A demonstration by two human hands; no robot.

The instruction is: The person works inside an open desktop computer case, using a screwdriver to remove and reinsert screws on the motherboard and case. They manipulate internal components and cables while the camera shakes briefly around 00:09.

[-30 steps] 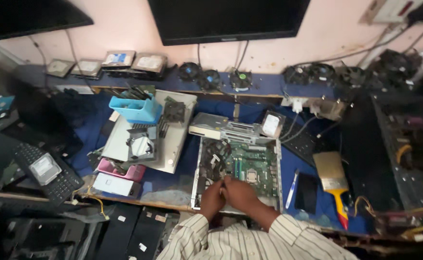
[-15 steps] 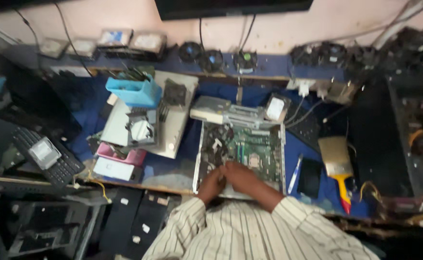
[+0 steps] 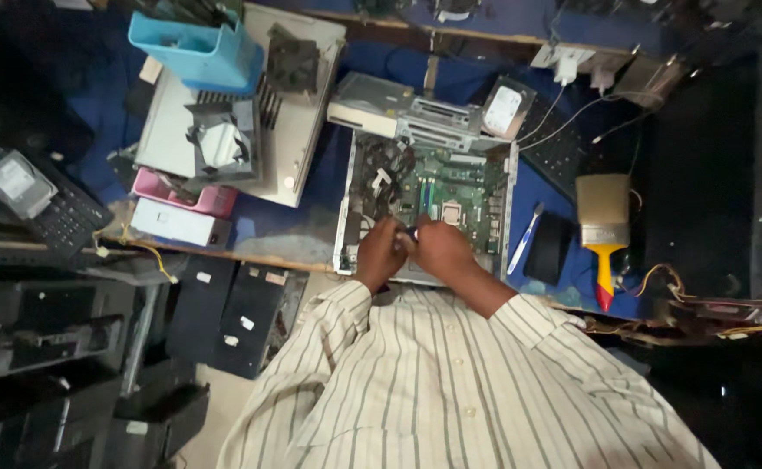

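Dim overall, with soft light falling on the centre, dark shadowy edges, and slight wide-angle blur.

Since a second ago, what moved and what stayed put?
Mostly the camera: it tipped down, so the monitors left the view. Both hands, left and right, stayed together at the near edge of the open computer case. The brush, pen and blue bin lie where they were.

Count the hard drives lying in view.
2: one hard drive on the keyboard at far left, another hard drive behind the open computer case. More may be hidden.
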